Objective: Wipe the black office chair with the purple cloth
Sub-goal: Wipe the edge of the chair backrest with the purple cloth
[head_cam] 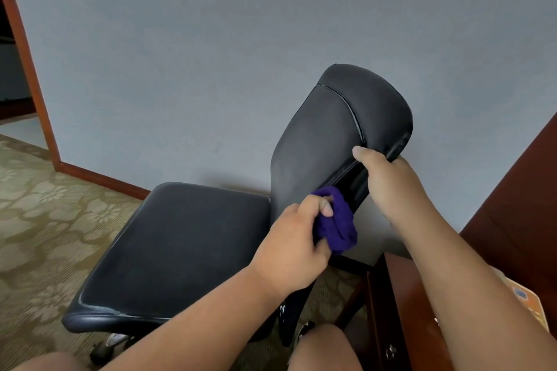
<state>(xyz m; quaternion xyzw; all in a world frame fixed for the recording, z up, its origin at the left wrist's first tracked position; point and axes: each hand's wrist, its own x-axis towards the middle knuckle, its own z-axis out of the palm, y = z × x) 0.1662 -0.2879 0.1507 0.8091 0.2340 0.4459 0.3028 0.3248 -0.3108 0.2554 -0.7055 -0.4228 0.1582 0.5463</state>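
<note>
The black office chair is seen from above, its seat spread to the left and its backrest rising at a tilt toward the grey wall. The purple cloth is bunched in the left hand; this grip is closed around it, the thumb and a fingertip being visible against the fabric, and the cloth is pressed to the lower side edge of the backrest just ahead of the knuckles. The right hand is placed above and to the right of the cloth — its grip is closed over the backrest's edge, the thumb lying on the front face and the fingers hidden behind. The two hands are set near each other but apart. Below the right forearm a brown wooden cabinet is seen, and patterned carpet lies to the left of the left grip, beyond the seat.
</note>
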